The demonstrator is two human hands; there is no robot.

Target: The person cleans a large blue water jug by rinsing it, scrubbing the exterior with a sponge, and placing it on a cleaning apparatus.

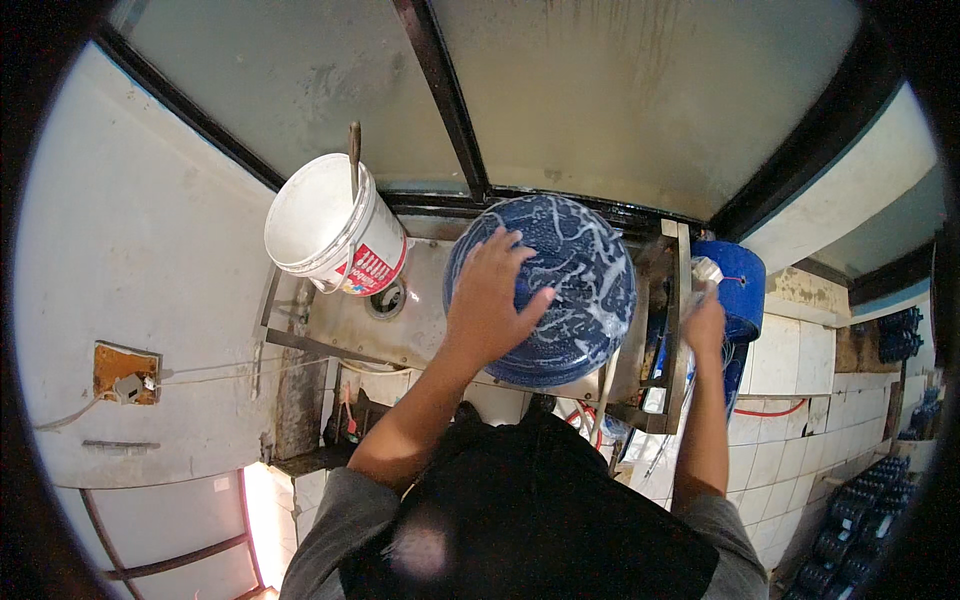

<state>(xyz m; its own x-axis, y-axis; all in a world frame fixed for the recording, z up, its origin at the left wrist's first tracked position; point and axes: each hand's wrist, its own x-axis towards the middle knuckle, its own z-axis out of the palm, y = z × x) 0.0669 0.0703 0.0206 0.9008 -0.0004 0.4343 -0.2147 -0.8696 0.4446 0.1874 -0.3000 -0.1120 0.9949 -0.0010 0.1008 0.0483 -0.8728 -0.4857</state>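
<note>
A large round dark blue vessel (575, 290), streaked with white suds, rests on the metal sink. Only its round face shows from above, so its exact kind is unclear. My left hand (495, 300) lies on its left part, fingers stretched and spread, gripping nothing. Off to the right, my right hand (704, 325) is closed and slightly blurred. From its far end a whitish crumpled, cloth-like thing (707, 270) sticks out, beside a blue drum (742, 290).
On the sink's left stands a white bucket (312, 215) with a handled tool (355, 150) leaning in it. Near it is the drain (386, 300). Wet glass panels (640, 90) rise behind the metal sink (430, 270). Dark blue bottles (850, 520) line the lower right.
</note>
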